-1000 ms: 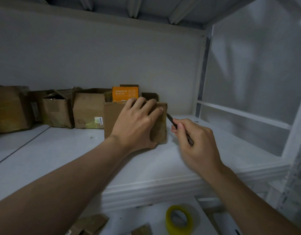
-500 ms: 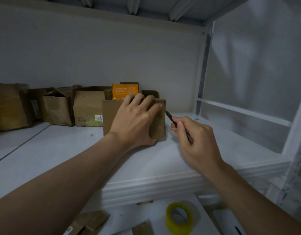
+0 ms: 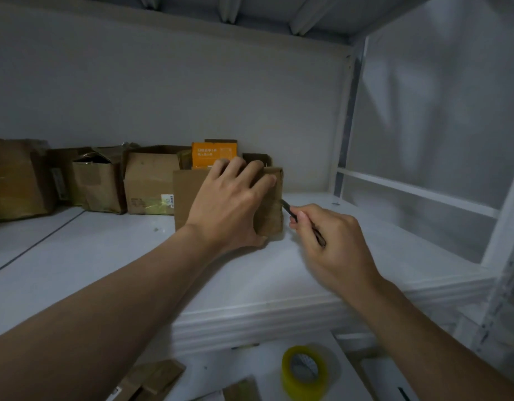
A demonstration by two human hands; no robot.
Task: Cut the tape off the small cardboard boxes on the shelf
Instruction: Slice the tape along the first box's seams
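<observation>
Step now: cutting at the right side of one box. I think the cut is just starting, as the tip is only at the edge.
Task box: a small brown cardboard box (image 3: 189,195) stands on the white shelf (image 3: 105,256), near the middle, in front of the other boxes.
Left hand: the left hand (image 3: 229,206) holds the box in place. Its fingers (image 3: 254,172) curl over the top edge and the thumb is low on the front.
Right hand: the right hand (image 3: 334,244) pinches a thin dark cutter (image 3: 288,209) like a pen, fingers closed tight round it.
Cutter tip: it touches the box's right front corner, about halfway up.
Tape on this box: too dim to see from here.
Next move: I think the tip must slide along the seam while the left hand keeps the box from slipping. The holding fingers should stay away from the blade.
Orange box: a small orange box (image 3: 214,154) sits just behind, with white writing too small to read.
Other writing: a brown box (image 3: 150,178) to the left has a white sticker (image 3: 167,199) low down, with print I can't read.
Below the shelf: a roll of yellow tape (image 3: 287,377) lies on a lower level.
</observation>
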